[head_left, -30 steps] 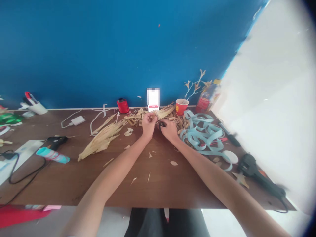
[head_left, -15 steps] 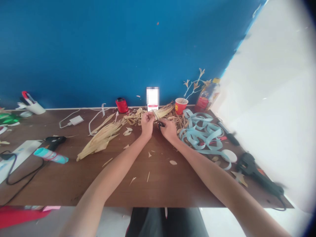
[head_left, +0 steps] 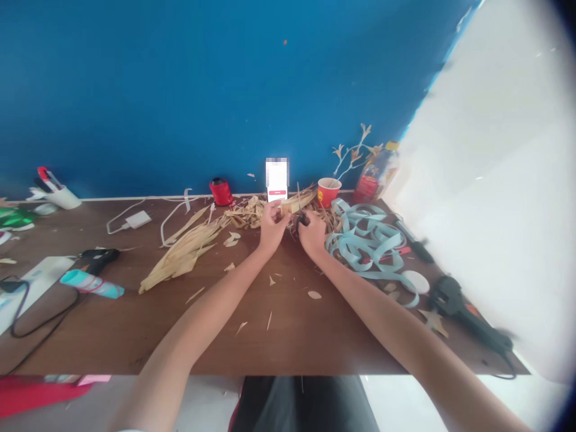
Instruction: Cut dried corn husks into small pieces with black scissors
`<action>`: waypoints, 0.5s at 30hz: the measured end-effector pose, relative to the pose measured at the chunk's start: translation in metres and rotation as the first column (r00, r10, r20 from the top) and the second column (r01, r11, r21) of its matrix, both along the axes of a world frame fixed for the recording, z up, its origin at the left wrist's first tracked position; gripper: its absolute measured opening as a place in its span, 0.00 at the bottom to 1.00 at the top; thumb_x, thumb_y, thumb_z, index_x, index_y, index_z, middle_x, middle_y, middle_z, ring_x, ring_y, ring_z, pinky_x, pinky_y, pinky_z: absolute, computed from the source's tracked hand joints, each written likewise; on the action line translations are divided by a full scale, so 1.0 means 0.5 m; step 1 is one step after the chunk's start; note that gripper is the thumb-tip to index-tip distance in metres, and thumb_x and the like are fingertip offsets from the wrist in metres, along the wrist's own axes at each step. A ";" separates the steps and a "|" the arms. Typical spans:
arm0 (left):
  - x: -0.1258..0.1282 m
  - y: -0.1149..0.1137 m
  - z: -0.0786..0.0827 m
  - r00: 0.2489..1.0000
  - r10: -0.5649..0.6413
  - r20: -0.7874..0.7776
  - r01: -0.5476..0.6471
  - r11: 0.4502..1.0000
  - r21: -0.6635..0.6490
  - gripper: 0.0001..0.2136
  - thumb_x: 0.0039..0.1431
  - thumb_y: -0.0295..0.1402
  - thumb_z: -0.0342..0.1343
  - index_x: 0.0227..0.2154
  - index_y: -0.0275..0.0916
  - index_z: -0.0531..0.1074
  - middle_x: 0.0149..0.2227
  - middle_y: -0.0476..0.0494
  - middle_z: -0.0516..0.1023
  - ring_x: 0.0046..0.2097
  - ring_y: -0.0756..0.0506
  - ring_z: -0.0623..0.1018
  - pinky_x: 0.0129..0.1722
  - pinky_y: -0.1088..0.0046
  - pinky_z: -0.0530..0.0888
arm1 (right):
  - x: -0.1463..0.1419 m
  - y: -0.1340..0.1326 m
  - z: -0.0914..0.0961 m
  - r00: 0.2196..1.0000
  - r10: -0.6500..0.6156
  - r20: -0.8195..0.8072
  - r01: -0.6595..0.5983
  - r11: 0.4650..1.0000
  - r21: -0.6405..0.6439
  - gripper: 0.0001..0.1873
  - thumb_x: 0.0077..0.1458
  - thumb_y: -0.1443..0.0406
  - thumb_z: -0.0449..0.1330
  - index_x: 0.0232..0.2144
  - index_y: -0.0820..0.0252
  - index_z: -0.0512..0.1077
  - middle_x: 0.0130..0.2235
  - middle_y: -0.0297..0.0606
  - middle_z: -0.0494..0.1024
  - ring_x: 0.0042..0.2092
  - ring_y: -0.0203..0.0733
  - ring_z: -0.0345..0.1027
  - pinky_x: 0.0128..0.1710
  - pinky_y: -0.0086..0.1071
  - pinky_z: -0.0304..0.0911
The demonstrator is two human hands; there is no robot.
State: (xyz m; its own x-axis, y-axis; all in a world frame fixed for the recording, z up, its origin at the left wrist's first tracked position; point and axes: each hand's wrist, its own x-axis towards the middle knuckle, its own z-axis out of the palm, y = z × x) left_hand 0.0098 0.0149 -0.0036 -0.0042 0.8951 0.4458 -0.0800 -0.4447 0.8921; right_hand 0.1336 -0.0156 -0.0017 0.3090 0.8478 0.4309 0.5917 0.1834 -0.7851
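Observation:
My left hand (head_left: 272,225) pinches a small piece of dried corn husk (head_left: 286,207) between thumb and fingers, in front of the lit phone (head_left: 277,180). Just to its right, my right hand (head_left: 312,231) is closed around the dark handles of a pair of scissors (head_left: 300,217). The blades point up and away, apart from the husk piece. Behind both hands lies a heap of husk scraps (head_left: 249,211). A larger bundle of pale husks (head_left: 184,251) rests on the table to the left.
Tangled light-blue ribbon (head_left: 369,240) and a black glue gun (head_left: 468,315) lie at right. A red paper cup (head_left: 328,192) holding a husk-flower stem and a bottle (head_left: 375,177) stand behind. Left are a red can (head_left: 220,192), a charger (head_left: 137,220) and a blue roll (head_left: 92,284).
My right hand has moved slightly right, drawing the scissors away from my left hand, and the blades now point more upright. My left hand has turned, showing the husk piece.

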 end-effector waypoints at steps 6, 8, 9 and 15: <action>-0.003 0.006 -0.002 0.998 -0.014 -0.060 0.016 1.000 0.021 0.22 0.55 0.41 0.60 0.51 0.42 0.67 0.39 0.42 0.78 0.40 0.44 0.78 0.42 0.65 0.75 | -0.009 -0.003 0.006 0.987 0.029 -0.156 -0.018 0.997 0.071 0.15 0.52 0.60 0.56 0.41 0.58 0.73 0.36 0.39 0.79 0.37 0.45 0.71 0.41 0.36 0.64; -0.005 0.006 0.000 0.995 -0.019 -0.096 0.022 0.999 0.029 0.21 0.57 0.43 0.58 0.51 0.42 0.69 0.38 0.42 0.78 0.38 0.44 0.78 0.40 0.66 0.74 | -0.011 -0.006 0.011 0.979 0.020 -0.201 0.000 0.995 0.099 0.16 0.52 0.59 0.57 0.42 0.59 0.72 0.35 0.38 0.78 0.35 0.43 0.70 0.40 0.36 0.64; -0.006 0.006 0.002 0.993 -0.021 -0.115 0.025 0.999 0.035 0.20 0.57 0.44 0.58 0.50 0.42 0.71 0.38 0.42 0.78 0.38 0.44 0.78 0.39 0.66 0.74 | -0.011 -0.007 0.013 0.975 0.016 -0.224 0.011 0.993 0.117 0.16 0.52 0.58 0.57 0.42 0.59 0.71 0.35 0.38 0.78 0.34 0.42 0.69 0.40 0.35 0.64; -0.001 -0.003 0.011 0.990 -0.074 -0.121 0.075 0.997 -0.002 0.15 0.57 0.40 0.57 0.45 0.41 0.76 0.34 0.44 0.78 0.35 0.44 0.77 0.39 0.66 0.72 | -0.008 -0.012 0.017 0.973 0.013 -0.229 0.023 0.987 0.157 0.18 0.52 0.60 0.56 0.46 0.60 0.69 0.38 0.40 0.77 0.38 0.42 0.70 0.45 0.36 0.64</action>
State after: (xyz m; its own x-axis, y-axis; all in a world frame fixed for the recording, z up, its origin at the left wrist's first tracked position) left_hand 0.0094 0.0135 0.0018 0.1165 0.8897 0.4414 -0.0050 -0.4439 0.8960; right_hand 0.1296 -0.0214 0.0068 0.4190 0.7733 0.4759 0.4008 0.3127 -0.8611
